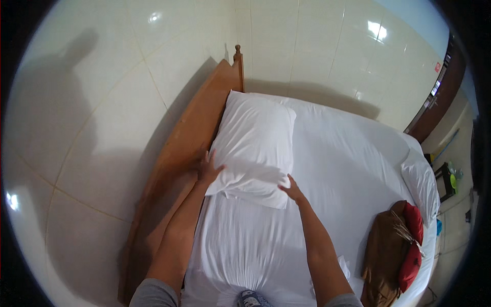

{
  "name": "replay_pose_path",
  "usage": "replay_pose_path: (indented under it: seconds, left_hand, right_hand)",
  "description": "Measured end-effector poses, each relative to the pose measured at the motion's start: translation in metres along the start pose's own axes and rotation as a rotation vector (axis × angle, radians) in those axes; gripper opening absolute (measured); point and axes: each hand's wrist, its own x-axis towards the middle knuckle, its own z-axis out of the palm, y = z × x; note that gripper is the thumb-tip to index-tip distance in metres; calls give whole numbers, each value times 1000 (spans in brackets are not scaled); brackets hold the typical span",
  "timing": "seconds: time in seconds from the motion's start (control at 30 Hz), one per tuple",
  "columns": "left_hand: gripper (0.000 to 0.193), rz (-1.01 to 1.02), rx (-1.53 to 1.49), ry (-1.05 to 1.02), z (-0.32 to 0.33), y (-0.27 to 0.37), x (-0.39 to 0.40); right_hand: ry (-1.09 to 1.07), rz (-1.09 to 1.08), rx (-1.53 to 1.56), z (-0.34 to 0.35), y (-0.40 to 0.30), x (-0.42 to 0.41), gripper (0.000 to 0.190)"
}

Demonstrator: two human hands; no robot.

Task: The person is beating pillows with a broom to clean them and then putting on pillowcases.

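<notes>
A white pillow [257, 134] lies on the bed's white sheet [330, 153], its long side along the wooden headboard [184, 142]. My left hand [209, 169] is at the pillow's near left corner, beside the headboard, fingers spread. At the near right edge of the same pillow is my right hand [292, 188], thumb and fingers apart. Neither hand is closed on the fabric; whether the fingertips touch it is hard to tell. The near end of the pillowcase is creased, and the sheet below it is gathered in folds.
Another white pillow [421, 184] lies at the bed's far right end. Near it are a brown cloth [383, 249], a red cushion or cloth [412, 261] and a bundle of thin pale strands [404, 232]. Tiled walls [307, 46] border the headboard and far side. Patterned fabric [251, 299] shows at the bottom.
</notes>
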Motion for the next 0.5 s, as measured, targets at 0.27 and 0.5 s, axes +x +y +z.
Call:
replay_pose_path:
  seconds: [0.27,0.5]
  left_hand:
    - [89,123,180,-365,44,-75,-40]
    - [58,81,275,-411,51,-78,-35]
  right_hand:
    - [150,-24,196,73,51,-19,106]
    - [360,227,202,58,49,-13,58]
